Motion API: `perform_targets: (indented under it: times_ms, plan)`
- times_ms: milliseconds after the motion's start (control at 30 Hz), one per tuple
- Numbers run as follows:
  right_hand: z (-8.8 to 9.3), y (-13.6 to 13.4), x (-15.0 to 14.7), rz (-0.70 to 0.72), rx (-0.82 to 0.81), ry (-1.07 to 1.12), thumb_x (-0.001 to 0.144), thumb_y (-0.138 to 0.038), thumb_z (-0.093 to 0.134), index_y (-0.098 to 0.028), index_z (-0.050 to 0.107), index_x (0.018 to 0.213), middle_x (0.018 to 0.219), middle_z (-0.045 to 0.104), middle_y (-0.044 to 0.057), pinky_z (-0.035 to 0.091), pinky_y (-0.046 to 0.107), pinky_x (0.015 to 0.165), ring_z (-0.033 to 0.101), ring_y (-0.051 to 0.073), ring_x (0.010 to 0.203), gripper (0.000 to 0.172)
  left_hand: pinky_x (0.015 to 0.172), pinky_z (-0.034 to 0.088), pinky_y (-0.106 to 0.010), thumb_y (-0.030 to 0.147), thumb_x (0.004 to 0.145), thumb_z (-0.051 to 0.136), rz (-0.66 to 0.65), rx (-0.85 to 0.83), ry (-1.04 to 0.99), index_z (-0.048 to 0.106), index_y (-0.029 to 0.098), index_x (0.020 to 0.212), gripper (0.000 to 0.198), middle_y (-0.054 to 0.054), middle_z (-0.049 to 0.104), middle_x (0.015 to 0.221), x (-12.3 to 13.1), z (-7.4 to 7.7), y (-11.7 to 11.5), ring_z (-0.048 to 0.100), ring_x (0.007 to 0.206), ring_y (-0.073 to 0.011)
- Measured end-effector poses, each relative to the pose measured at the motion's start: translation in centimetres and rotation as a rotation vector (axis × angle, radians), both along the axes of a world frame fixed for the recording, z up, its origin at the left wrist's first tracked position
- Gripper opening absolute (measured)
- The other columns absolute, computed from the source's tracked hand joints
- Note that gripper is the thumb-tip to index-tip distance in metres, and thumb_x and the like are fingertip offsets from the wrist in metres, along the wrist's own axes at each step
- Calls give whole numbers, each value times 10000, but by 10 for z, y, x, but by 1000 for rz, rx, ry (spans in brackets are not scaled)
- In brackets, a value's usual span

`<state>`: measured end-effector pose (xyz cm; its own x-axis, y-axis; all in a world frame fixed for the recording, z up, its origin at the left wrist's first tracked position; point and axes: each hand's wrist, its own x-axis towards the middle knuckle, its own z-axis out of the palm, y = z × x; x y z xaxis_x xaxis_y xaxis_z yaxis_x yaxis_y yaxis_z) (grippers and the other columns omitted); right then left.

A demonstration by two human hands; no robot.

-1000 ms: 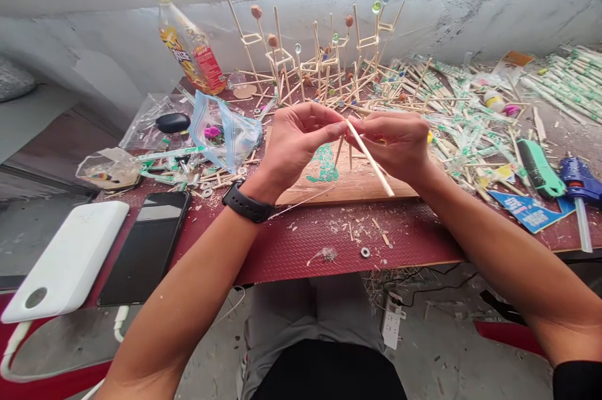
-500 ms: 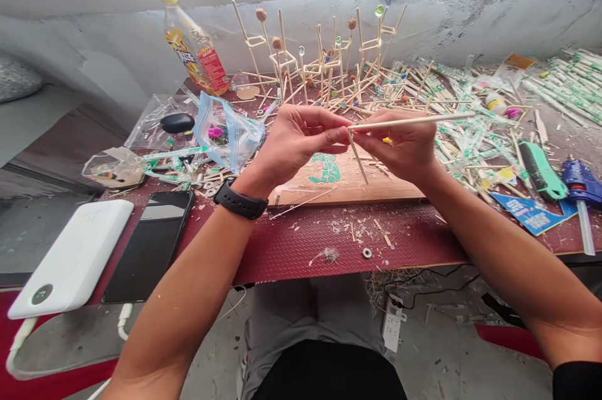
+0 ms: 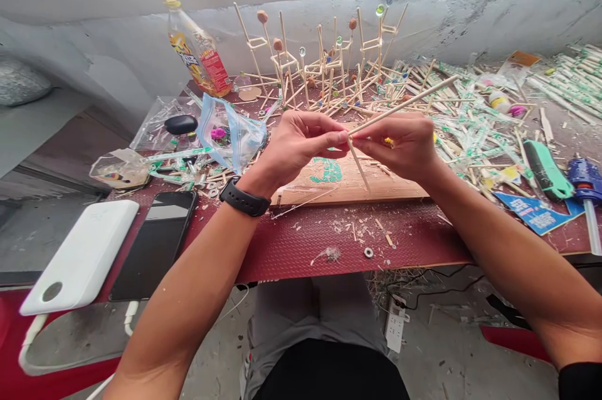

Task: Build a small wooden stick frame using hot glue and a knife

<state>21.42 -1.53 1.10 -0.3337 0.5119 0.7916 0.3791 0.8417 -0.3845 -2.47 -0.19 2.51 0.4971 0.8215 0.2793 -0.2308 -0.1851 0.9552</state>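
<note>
My left hand (image 3: 301,143) and my right hand (image 3: 399,144) meet above a wooden board (image 3: 343,184) on the red table. Both pinch thin wooden sticks where they join. A long stick (image 3: 404,102) slants up and to the right from my right hand's fingertips. A shorter stick (image 3: 360,168) hangs down from the same point toward the board. A small yellow thing (image 3: 388,142) shows inside my right hand. A black watch (image 3: 244,199) is on my left wrist.
Stick structures topped with beads (image 3: 324,61) stand at the back by a tilted drink bottle (image 3: 197,52). Plastic bags (image 3: 226,130), a phone (image 3: 153,243) and a white power bank (image 3: 82,256) lie left. Wrapped sticks (image 3: 475,118), a green tool (image 3: 545,168) and a blue glue gun (image 3: 586,184) lie right.
The long stick swung from pointing down right, through level, to slanting up and right. Both hands stayed pinched together over the board.
</note>
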Motion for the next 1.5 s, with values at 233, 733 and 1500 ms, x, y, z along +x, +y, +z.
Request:
perform_targets:
  times_ms: [233,733,1500]
  plan:
    - [1,0,-1,111,-40,54,980,-249,845,-280,846,912,813,821,-21,490,339,559,636,129,615,75,790,764,-335,651,743,1048,18,144,108,912,200,984,529,-77,865,918,-5,1,4,874,853,-209]
    - [-9,-2,-10,190,-337,284,952,-389,896,-252,792,969,794,737,-19,487,293,382,593,95,488,172,803,761,-347,726,791,990,70,182,60,878,236,1047,564,-53,855,927,1,-5,6,865,854,-199]
    - [-20,0,-18,127,-253,362,972,-486,899,-305,765,1076,817,768,-30,670,309,529,754,144,605,248,771,723,-272,189,864,934,316,478,-63,923,264,958,120,-24,907,945,17,-15,3,849,854,-149]
